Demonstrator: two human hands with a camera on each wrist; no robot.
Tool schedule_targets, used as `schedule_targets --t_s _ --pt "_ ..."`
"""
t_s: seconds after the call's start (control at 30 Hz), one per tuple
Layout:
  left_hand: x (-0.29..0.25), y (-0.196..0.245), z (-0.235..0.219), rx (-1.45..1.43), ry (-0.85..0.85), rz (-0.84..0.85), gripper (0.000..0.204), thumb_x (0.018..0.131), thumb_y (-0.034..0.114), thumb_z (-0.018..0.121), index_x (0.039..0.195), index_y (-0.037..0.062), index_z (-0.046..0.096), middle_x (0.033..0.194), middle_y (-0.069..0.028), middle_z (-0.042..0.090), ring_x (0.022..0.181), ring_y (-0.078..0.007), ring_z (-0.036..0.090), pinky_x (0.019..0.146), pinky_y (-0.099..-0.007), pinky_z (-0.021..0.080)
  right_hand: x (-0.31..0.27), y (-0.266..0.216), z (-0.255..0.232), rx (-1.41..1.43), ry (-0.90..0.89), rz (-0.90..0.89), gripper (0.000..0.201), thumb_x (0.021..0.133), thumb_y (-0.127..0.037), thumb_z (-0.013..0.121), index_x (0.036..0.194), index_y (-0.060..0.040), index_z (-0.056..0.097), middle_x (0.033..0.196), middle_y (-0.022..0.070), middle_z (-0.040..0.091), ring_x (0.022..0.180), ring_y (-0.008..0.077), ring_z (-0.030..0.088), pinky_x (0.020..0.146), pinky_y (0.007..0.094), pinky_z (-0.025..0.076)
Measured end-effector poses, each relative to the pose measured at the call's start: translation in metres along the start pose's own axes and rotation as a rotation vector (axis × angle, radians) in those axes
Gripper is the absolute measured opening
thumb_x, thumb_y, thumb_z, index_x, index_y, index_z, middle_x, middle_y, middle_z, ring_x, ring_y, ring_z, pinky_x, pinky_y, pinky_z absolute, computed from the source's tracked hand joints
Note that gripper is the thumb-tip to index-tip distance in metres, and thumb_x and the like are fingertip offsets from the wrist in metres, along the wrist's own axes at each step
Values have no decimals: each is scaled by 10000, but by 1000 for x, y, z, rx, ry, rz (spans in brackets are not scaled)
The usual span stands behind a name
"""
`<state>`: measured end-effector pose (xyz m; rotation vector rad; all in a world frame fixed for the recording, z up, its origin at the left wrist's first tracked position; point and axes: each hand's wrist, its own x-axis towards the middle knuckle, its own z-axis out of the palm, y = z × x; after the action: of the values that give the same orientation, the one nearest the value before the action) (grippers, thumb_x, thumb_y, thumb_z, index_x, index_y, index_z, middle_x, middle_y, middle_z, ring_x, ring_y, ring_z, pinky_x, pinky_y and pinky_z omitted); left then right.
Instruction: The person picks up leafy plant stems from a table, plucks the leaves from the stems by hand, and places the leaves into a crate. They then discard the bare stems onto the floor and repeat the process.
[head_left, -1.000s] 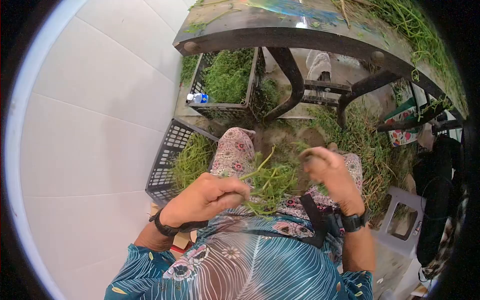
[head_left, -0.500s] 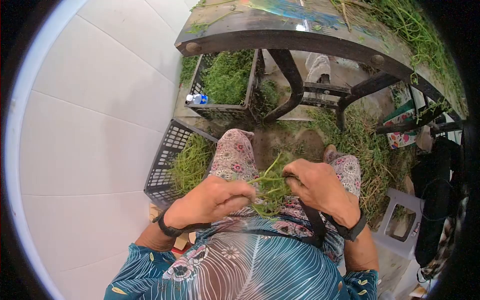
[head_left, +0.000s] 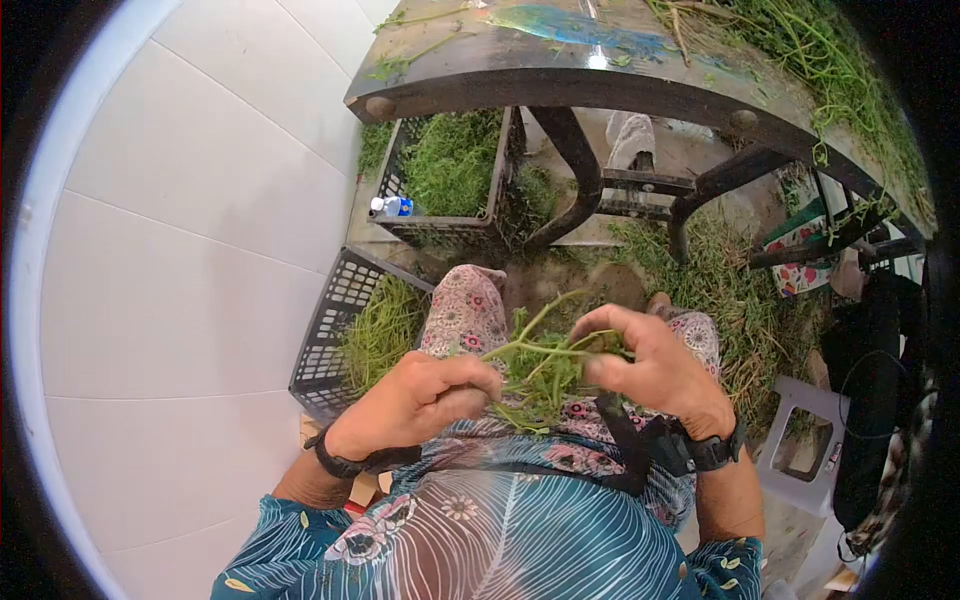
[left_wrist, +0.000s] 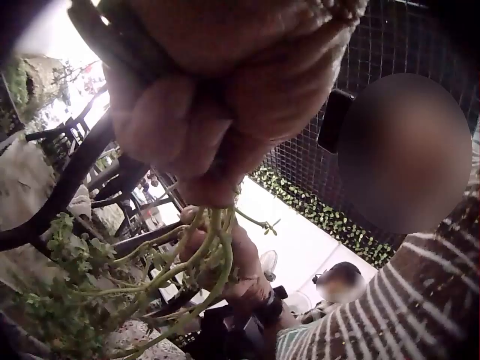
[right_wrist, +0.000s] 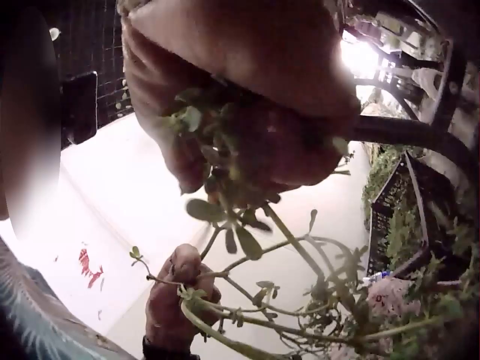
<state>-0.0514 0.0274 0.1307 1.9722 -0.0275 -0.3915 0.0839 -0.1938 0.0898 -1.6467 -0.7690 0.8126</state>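
Seen from above at lower centre of the frame, the left hand [head_left: 415, 400] is clenched around the stem ends of a bunch of leafy green stems [head_left: 540, 365] held over the lap. The right hand [head_left: 655, 370], just right of it, pinches the leafy tips with curled fingers, the bunch spanning between both hands

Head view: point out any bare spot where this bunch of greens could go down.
Bare tabletop along its near rim, left of the greens pile. Bare ground between the table legs. Crowded: both crates hold greens, and cuttings cover the ground by the right knee.
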Motion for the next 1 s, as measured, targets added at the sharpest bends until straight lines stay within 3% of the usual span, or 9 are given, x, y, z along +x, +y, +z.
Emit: schedule_targets --t_s 0.1,0.23,0.43,0.53,0.67,0.77,0.8,0.93,1.0 --pt "-1 -1 1 11 12 24 157 811 40 555 964 10 573 796 -106 605 642 -207 581 599 -287 452 -2 -1 1 -115 -142 36 279 757 -187 589 959 6 597 854 191 614 760 290 604 687 347 464" --pt "0 -3 3 46 -8 88 152 818 45 550 965 9 573 778 -99 610 631 -191 588 588 -276 457 -1 12 -3 -414 -41 -128 215 763 -155 582 911 -3 617 835 184 608 789 348 590 685 386 466" --pt "-5 -7 -3 -48 68 -11 146 834 46 537 967 14 586 734 -72 598 637 -132 581 587 -266 462 -8 30 -28 -447 73 -129 187 773 -124 557 908 -4 605 828 193 602 791 361 579 679 412 463" --pt "-2 -7 5 -46 126 -9 150 836 41 531 969 7 592 713 -61 585 629 -113 564 586 -255 458 -8 31 -16 -556 101 -126 187 779 -114 535 919 -4 594 808 199 595 772 361 584 677 412 462" --pt "-2 -6 5 -178 257 -30 153 866 75 505 982 8 579 693 -33 569 597 -88 514 556 -220 428 -4 37 -12 -613 165 -106 180 782 -107 523 916 -5 588 786 196 591 738 358 585 655 399 461" --pt "-7 -6 -5 -518 399 -171 158 896 129 481 993 34 562 706 -22 572 568 -54 472 510 -180 373 -7 44 -28 -511 272 23 193 784 -111 516 933 -9 585 784 202 590 714 345 585 628 382 460" --pt "-6 -9 -6 -547 446 -158 174 916 189 480 1005 51 536 714 -19 569 537 -25 412 483 -155 312 -7 46 -33 -422 300 67 205 794 -110 506 953 0 575 761 176 587 692 304 578 621 364 455" --pt "-3 -19 -9 -649 464 -104 231 910 288 525 914 59 499 697 -15 543 495 -24 340 426 -167 246 -15 49 -40 -87 373 217 252 842 -106 462 1036 43 522 690 54 560 639 135 535 601 288 435" --pt "-4 -20 -8 -595 447 -70 239 910 298 524 910 60 500 710 -17 552 499 -24 344 435 -163 252 -14 47 -37 -25 414 219 255 843 -115 471 1037 44 517 687 56 556 638 133 530 602 286 434"
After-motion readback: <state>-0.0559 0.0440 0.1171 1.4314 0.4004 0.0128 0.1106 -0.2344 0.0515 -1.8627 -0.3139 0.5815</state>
